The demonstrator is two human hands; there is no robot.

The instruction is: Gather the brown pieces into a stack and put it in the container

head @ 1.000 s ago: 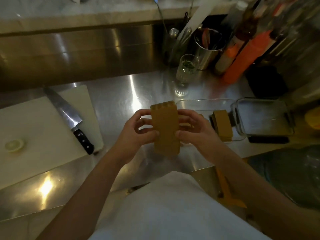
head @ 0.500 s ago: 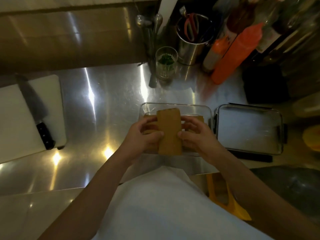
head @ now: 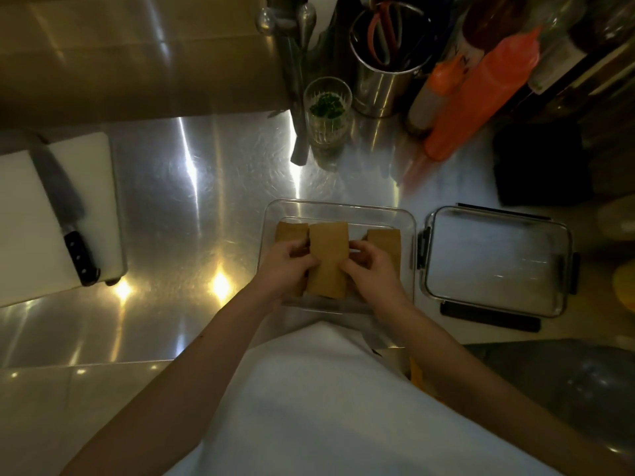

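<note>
Both hands grip one stack of brown pieces (head: 328,259) from either side, over the middle of the clear container (head: 407,235). The left hand (head: 287,266) has its fingers curled against the stack's left edge, and the right hand (head: 372,264) presses the right edge with thumb and fingertips, so the stack is pinched between them. The stack stands with its long side running away from the person, its near end at the container's near wall. Whether it already rests on the container floor or hangs just above it is hard to tell in the dim light.

Two more brown stacks sit inside the container: one (head: 290,231) at the far left, partly hidden behind the left hand, and another (head: 385,240) at the right, just beside the right hand. The container stands on the shiny steel counter (head: 192,207), right in front of the person's white apron (head: 309,407).

Just to the right of the container lies its lid (head: 498,261), flat on the counter, with dark clips around its rim. At the left edge a white cutting board (head: 31,214) carries a knife (head: 65,214) with a black handle. At the back stand a glass (head: 327,111) holding something green, a metal pot (head: 388,56) of utensils, and two orange squeeze bottles (head: 481,94).
</note>
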